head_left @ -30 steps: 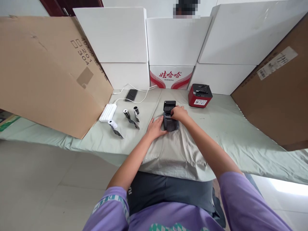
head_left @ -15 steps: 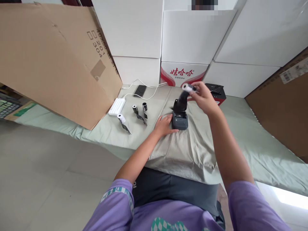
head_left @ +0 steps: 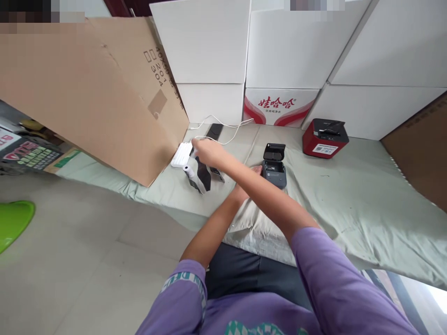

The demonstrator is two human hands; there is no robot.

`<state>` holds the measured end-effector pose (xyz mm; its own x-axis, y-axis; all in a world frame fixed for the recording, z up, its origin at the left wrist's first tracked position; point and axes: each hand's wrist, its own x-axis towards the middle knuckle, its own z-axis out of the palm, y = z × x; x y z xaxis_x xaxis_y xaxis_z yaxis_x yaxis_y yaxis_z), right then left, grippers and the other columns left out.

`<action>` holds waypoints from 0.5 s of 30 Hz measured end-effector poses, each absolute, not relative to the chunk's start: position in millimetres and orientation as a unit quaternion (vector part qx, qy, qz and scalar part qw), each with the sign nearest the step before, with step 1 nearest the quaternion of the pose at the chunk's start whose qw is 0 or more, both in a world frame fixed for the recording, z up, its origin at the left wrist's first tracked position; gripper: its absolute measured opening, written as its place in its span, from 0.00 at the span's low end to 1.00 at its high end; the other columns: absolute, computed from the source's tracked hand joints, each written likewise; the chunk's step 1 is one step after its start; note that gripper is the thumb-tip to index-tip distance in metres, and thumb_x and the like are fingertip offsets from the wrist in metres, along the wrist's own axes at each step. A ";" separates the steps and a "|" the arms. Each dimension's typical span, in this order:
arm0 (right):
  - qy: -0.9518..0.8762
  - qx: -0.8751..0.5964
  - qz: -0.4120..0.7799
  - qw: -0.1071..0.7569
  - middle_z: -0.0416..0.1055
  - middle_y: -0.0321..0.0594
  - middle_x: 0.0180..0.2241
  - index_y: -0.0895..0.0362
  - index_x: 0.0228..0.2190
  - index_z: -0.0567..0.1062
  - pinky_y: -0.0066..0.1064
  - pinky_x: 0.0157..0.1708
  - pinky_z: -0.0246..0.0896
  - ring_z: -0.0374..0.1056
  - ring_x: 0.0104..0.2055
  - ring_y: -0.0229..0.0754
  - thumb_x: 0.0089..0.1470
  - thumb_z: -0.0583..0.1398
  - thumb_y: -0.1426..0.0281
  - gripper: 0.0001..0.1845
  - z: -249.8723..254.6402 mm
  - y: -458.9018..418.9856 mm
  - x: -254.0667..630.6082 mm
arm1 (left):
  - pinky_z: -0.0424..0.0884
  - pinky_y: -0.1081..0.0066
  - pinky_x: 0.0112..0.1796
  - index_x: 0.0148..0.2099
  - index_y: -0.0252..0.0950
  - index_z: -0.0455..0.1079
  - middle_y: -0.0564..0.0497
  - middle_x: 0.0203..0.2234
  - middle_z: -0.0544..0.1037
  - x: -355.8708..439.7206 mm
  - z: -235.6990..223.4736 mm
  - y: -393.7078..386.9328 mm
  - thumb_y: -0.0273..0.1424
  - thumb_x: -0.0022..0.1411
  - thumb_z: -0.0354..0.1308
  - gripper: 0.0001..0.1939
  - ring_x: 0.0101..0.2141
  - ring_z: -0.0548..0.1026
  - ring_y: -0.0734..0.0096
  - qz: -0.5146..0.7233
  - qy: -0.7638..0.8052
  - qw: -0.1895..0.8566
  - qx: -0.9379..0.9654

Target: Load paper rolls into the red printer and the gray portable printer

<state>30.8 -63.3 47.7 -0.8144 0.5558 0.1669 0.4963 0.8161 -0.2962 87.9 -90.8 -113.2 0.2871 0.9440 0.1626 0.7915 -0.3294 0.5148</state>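
Note:
My right hand (head_left: 207, 151) is closed above the left part of the table, its fingers pinching a label roll whose dark tail (head_left: 204, 173) hangs down; the roll itself is mostly hidden by the hand. Beneath it stands a white label roll (head_left: 188, 171) on the cloth. Another roll's tail (head_left: 218, 174) shows partly behind the wrist. My left hand (head_left: 243, 187) holds the left side of a small dark label printer (head_left: 274, 173), and the right forearm crosses over it, covering most of its fingers. The printer's lid (head_left: 274, 151) is raised and its inside is exposed.
A white power strip (head_left: 181, 156) with a cable and a dark phone-like slab (head_left: 214, 132) lie behind the rolls. To the right is a red and black box-shaped device (head_left: 325, 138). Cardboard (head_left: 122, 93) rises at the left; white boxes (head_left: 279, 51) line the back.
My right hand has swung left from above the printer to over the loose rolls, carrying the label roll. The left hand stays at the printer. The view has shifted slightly.

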 end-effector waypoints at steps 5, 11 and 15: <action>-0.964 -0.264 0.033 0.006 0.72 0.57 0.57 0.61 0.53 0.74 0.44 0.56 0.59 0.63 0.62 0.58 0.61 0.54 0.79 0.20 -1.2 -68.2 -7.9 | 0.38 0.51 0.73 0.77 0.33 0.45 0.41 0.73 0.56 89.1 -122.2 -86.8 0.54 0.62 0.58 0.51 0.73 0.53 0.51 0.220 0.562 0.165 0.780; -0.952 -0.280 0.083 0.087 0.61 0.52 0.67 0.53 0.61 0.71 0.57 0.60 0.51 0.55 0.65 0.65 0.67 0.52 0.67 0.24 -5.5 -41.2 -3.7 | 0.37 0.52 0.73 0.77 0.26 0.44 0.37 0.74 0.54 89.4 -127.2 -81.7 0.53 0.62 0.60 0.54 0.73 0.52 0.47 0.216 0.551 0.180 0.785; -0.947 -0.296 0.117 0.049 0.75 0.52 0.56 0.55 0.57 0.76 0.59 0.62 0.46 0.57 0.62 0.64 0.60 0.57 0.72 0.24 -4.5 -16.2 8.2 | 0.41 0.61 0.73 0.76 0.22 0.44 0.37 0.75 0.50 85.3 -140.1 -78.4 0.43 0.70 0.52 0.44 0.74 0.51 0.54 0.232 0.524 0.171 0.802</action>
<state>8.2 -16.2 -4.5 -0.8201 0.5717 0.0228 0.5490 0.7975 -0.2504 85.3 -78.4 -140.1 0.3443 0.9190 0.1920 0.7601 -0.3929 0.5176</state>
